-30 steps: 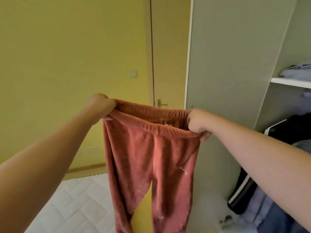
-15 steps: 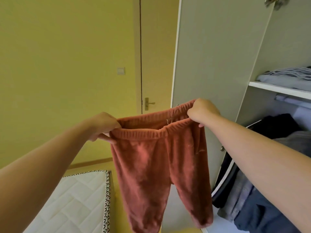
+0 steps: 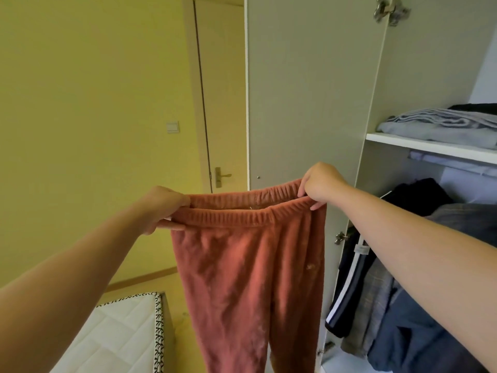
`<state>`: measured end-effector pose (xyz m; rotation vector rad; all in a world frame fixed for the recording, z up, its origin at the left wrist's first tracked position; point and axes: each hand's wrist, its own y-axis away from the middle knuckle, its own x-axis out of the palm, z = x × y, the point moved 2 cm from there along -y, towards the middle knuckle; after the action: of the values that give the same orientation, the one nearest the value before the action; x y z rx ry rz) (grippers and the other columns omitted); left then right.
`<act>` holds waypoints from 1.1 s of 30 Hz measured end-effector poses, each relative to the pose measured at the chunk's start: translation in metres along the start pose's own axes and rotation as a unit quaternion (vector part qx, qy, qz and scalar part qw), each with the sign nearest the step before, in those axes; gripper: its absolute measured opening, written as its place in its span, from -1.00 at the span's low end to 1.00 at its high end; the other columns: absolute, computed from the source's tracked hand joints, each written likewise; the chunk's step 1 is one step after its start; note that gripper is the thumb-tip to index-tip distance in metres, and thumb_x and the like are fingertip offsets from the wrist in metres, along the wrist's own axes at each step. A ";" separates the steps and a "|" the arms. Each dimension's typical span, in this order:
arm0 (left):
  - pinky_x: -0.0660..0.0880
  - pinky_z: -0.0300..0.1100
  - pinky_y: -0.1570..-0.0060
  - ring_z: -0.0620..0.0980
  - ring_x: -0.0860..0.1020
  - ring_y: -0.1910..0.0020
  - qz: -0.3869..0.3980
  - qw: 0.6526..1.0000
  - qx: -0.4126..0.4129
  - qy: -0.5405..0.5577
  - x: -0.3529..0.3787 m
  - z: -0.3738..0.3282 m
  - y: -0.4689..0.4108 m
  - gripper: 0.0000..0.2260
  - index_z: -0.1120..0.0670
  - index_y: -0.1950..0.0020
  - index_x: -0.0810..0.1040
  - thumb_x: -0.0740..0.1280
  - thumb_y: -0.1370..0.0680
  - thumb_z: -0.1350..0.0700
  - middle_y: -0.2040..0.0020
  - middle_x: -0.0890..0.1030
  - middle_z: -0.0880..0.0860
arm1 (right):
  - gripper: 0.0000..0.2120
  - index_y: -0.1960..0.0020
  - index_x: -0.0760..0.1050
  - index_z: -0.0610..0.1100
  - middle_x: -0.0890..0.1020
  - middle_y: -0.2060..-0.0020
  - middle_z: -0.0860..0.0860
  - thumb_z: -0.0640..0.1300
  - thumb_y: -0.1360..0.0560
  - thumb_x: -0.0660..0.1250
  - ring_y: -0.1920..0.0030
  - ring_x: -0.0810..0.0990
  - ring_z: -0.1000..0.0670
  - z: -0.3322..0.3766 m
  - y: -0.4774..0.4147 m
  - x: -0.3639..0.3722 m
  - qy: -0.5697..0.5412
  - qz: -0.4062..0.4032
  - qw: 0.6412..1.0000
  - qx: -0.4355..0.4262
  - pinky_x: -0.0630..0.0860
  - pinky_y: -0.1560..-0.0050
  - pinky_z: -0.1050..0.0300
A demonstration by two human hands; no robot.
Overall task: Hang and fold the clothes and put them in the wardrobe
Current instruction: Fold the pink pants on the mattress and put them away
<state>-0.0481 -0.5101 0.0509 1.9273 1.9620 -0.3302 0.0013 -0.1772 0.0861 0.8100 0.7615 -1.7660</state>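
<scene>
Rust-red fleece trousers (image 3: 242, 278) hang in the air before the open wardrobe (image 3: 309, 90), the left hand (image 3: 161, 208) and right hand (image 3: 321, 185) each pinching the waistband's ends; the legs are cut off below.

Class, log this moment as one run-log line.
left hand: grips waistband | right hand: grips waistband | red-brown trousers: held up, unfolded | wardrobe: open

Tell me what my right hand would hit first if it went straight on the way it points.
Probably the open wardrobe door just beyond the right hand, which grips the pants; depth is unclear.
</scene>
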 end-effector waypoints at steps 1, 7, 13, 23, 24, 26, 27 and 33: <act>0.63 -0.08 0.38 0.02 0.56 0.32 0.000 1.000 -0.003 -0.004 0.001 -0.001 -0.002 -0.95 0.25 0.10 0.58 0.34 -0.49 0.28 0.21 0.49 0.10 | -0.81 0.22 0.69 -0.28 0.65 0.34 -0.12 -0.46 -0.41 0.33 0.27 0.69 -0.24 -0.002 0.001 -0.001 0.000 0.002 1.000 0.003 0.67 0.32 0.02; 0.66 -0.07 0.32 0.07 0.69 0.35 0.032 0.999 0.013 -0.023 0.006 -0.004 -0.008 -0.77 0.23 0.25 0.56 0.17 -0.52 0.38 0.15 0.54 0.18 | -0.84 0.15 0.72 -0.24 0.72 0.30 -0.15 -0.31 -0.42 0.35 0.40 0.70 -0.12 -0.014 0.002 -0.007 0.004 -0.008 1.000 0.004 0.69 0.13 0.01; 0.63 -0.16 0.40 0.05 0.69 0.35 0.020 0.998 0.029 -0.052 0.010 -0.006 -0.003 -0.61 0.22 0.13 0.66 0.04 -0.50 0.43 0.13 0.61 0.18 | -0.82 0.07 0.70 -0.28 0.69 0.13 -0.22 -0.33 -0.46 0.32 0.18 0.71 -0.26 -0.019 0.008 -0.008 -0.025 0.026 0.999 0.016 0.67 0.06 -0.15; 0.43 -0.19 0.32 0.07 0.51 0.31 -0.013 0.979 0.114 -0.168 0.007 -0.010 0.010 -0.85 0.18 0.22 0.63 0.28 -0.39 0.34 0.35 0.55 0.08 | -0.80 0.10 0.68 -0.27 0.51 0.42 -0.18 -0.30 -0.39 0.29 0.47 0.44 -0.12 -0.017 0.019 -0.014 0.032 0.026 0.999 -0.016 0.31 0.48 0.25; 0.43 -0.18 0.31 0.09 0.52 0.28 -0.007 0.977 0.120 -0.178 0.007 -0.010 0.012 -0.79 0.18 0.20 0.63 0.23 -0.37 0.38 0.33 0.56 0.09 | -0.78 0.08 0.68 -0.27 0.52 0.41 -0.17 -0.29 -0.39 0.28 0.45 0.45 -0.12 -0.018 0.020 -0.014 0.035 0.030 0.999 -0.015 0.32 0.46 0.23; 0.48 -0.18 0.28 0.11 0.57 0.22 -0.004 0.973 0.133 -0.187 0.005 -0.012 0.016 -0.65 0.12 0.17 0.65 0.13 -0.35 0.42 0.26 0.62 0.11 | -0.77 0.07 0.69 -0.24 0.58 0.34 -0.17 -0.27 -0.40 0.29 0.41 0.46 -0.10 -0.017 0.023 -0.014 0.041 0.048 0.998 -0.014 0.30 0.49 0.28; 0.50 -0.18 0.27 0.09 0.59 0.19 -0.005 0.971 0.140 -0.192 0.005 -0.013 0.017 -0.60 0.09 0.14 0.67 0.10 -0.36 0.42 0.22 0.65 0.10 | -0.78 0.06 0.70 -0.23 0.61 0.29 -0.19 -0.26 -0.40 0.30 0.40 0.44 -0.08 -0.017 0.024 -0.014 0.046 0.059 0.997 -0.013 0.27 0.55 0.31; 0.44 -0.18 0.30 0.11 0.54 0.19 -0.012 0.957 0.157 -0.242 0.002 -0.012 0.025 -0.56 0.11 0.14 0.65 0.05 -0.35 0.45 0.19 0.64 0.16 | -0.92 0.16 0.57 -0.22 0.49 0.32 -0.14 -0.29 -0.42 0.29 0.40 0.53 -0.17 -0.027 0.019 -0.014 -0.030 0.015 0.998 0.048 0.52 0.39 0.10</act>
<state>-0.0246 -0.5021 0.0634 1.7739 1.6771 -1.0672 0.0279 -0.1539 0.0788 0.8244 0.6253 -1.8035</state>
